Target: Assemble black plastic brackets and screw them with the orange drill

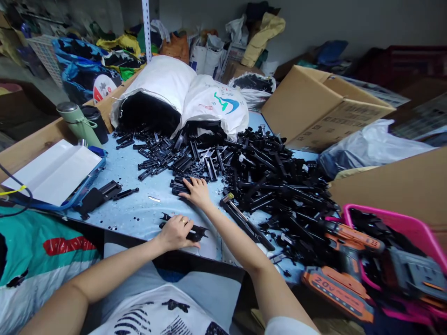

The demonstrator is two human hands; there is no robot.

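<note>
My left hand is closed over a black plastic part with forked ends, low at the table's front edge. Farther forward, my right hand has its fingers spread, with thumb and fingertips touching a small group of black elongated parts. Whether it grips one of them I cannot tell for certain. Right of that hand lies a long black piece with a silvery strip. Beyond both hands, a large heap of black parts spreads over the blue tabletop.
Two white sacks spill black parts at the back. A cardboard box stands back right. An orange cordless drill rests by a pink basket. At left are a green flask, a paper-topped blue tray and a black block-like part.
</note>
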